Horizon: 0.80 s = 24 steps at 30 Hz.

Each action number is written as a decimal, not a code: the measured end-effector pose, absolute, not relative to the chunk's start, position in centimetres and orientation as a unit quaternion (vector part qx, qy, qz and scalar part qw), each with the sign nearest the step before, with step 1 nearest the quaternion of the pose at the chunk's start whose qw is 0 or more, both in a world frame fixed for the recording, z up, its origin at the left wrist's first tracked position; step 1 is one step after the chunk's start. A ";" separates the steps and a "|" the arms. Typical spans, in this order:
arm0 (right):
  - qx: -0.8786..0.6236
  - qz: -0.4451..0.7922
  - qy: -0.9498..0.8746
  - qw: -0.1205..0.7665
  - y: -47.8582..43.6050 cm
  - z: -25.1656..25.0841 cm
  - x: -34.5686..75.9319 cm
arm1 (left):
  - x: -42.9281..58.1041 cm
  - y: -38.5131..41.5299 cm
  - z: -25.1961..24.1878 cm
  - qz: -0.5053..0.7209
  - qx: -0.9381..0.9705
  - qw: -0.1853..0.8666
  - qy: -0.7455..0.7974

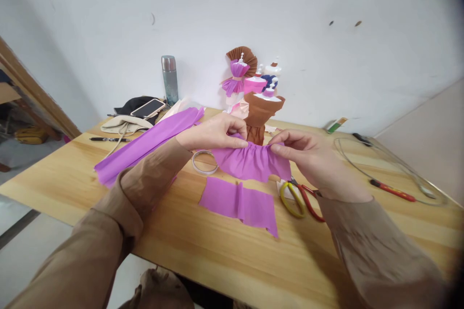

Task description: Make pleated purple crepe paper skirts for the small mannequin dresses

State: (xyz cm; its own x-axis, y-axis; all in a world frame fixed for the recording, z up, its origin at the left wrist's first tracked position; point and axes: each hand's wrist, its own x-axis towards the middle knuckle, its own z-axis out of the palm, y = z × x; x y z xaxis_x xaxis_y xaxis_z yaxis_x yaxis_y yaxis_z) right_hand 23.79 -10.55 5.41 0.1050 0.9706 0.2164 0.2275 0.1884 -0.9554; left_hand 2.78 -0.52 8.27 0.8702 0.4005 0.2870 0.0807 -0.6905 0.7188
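Note:
A piece of purple crepe paper [250, 163] with a gathered top edge hangs between my two hands. My left hand [221, 133] pinches its upper edge near the left of the gathers. On the other side, my right hand [302, 152] grips the same edge between thumb and fingers. Below it, a flat purple paper piece [239, 203] with a fold down its middle lies on the table. Scissors [293, 200] with yellow and red handles rest beneath my right hand. A roll of tape [205, 161] lies by my left wrist.
Small dress forms in brown paper [263, 108] and purple paper [235, 79] stand by the wall. A long purple paper strip [152, 142], pen [108, 139], phone [148, 108] and flask [169, 81] are left. A red-handled tool with a cable [393, 190] lies right.

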 end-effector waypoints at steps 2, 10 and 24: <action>-0.537 0.340 -0.575 0.515 -10.7 5.6 23.7 | 2.5 -0.8 8.7 0.212 0.901 0.354 0.132; -0.538 0.290 -0.590 0.528 -10.8 6.5 23.6 | 2.3 -0.9 9.0 0.250 0.889 0.349 0.162; -0.521 0.254 -0.596 0.556 -7.9 7.2 23.9 | 3.1 -0.4 8.3 0.352 0.878 0.271 0.178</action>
State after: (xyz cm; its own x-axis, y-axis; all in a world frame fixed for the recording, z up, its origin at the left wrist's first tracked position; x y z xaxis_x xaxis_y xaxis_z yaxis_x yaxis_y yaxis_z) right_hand 23.93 -7.86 7.16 0.1607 0.9031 0.3983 0.3385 0.3286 -0.8817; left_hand 3.15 -0.39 8.32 0.6897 0.5028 0.5211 0.1212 -0.7897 0.6014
